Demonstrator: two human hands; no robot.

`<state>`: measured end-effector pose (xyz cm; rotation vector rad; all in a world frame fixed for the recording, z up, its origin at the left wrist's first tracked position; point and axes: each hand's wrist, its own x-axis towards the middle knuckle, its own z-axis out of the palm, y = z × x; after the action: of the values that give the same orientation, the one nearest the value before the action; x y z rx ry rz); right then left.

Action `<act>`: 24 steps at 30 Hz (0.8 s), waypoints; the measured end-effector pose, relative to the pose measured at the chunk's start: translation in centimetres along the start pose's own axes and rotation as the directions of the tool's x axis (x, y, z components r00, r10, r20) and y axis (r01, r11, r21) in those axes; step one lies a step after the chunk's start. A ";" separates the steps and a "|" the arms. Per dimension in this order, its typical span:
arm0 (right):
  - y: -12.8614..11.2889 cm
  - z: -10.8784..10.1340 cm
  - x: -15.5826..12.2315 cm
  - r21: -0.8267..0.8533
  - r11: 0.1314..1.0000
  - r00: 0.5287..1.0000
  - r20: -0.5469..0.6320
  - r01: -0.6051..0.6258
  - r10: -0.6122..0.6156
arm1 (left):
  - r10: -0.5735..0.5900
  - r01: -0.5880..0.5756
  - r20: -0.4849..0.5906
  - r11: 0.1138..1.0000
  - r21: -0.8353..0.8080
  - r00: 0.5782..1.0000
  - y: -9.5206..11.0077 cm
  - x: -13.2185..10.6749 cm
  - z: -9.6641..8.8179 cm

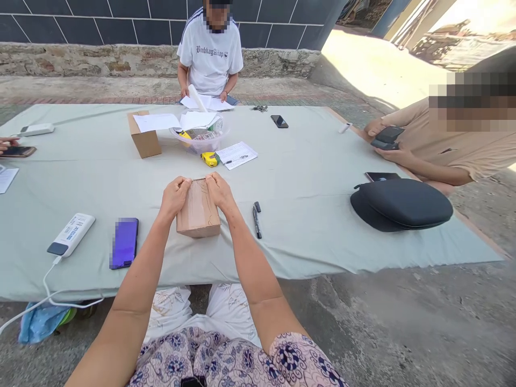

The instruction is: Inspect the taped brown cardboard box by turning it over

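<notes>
A small brown cardboard box (198, 210) with pencil lines drawn on it stands on the pale green tablecloth (92, 188). My left hand (175, 196) grips its upper left side, and my right hand (220, 192) holds its upper right side. The hands hide part of the box's top. To the right of the box lies a black marker pen (257, 221). A purple-backed phone (124, 243) and a white power bank (71, 234) rest to the left.
Across the table, a seated person (210, 54) handles papers beside a plastic bowl (199, 131), a cardboard box (144, 134), and a yellow tape measure (210, 159). Another person (451, 140) holds a phone at right. A black padded case (401, 204) lies nearby.
</notes>
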<state>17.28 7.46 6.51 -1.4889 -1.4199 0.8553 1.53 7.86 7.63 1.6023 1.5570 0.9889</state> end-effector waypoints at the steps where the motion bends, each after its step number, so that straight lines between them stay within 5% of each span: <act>1: 0.0 0.0 0.1 -0.001 1.000 1.000 0.005 0.001 -0.001 | 0.000 0.000 0.001 1.000 0.008 1.000 0.0 0.0 0.0; 8: 0.2 -0.1 -1.3 0.089 0.995 0.998 0.020 -0.053 0.051 | 0.024 -0.023 -0.028 1.000 0.015 0.999 0.0 -1.4 -0.1; 15: 2.2 0.0 -7.5 0.394 0.918 0.995 0.096 -0.043 0.005 | 0.060 -0.059 -0.050 0.998 0.030 0.997 0.2 -3.1 -0.6; 19: 3.9 -0.2 -11.9 0.359 0.930 0.990 0.140 -0.073 0.023 | 0.057 -0.055 -0.091 0.998 0.029 0.994 -0.1 -4.2 -0.9; 24: 4.8 -0.5 -14.4 0.268 0.962 0.997 0.042 0.058 -0.072 | 0.068 -0.064 -0.233 0.998 0.024 0.970 -1.0 -6.2 -0.7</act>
<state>18.03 -6.67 0.95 -1.2182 -1.3243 1.0077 0.44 1.73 6.69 1.6044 1.6791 1.2415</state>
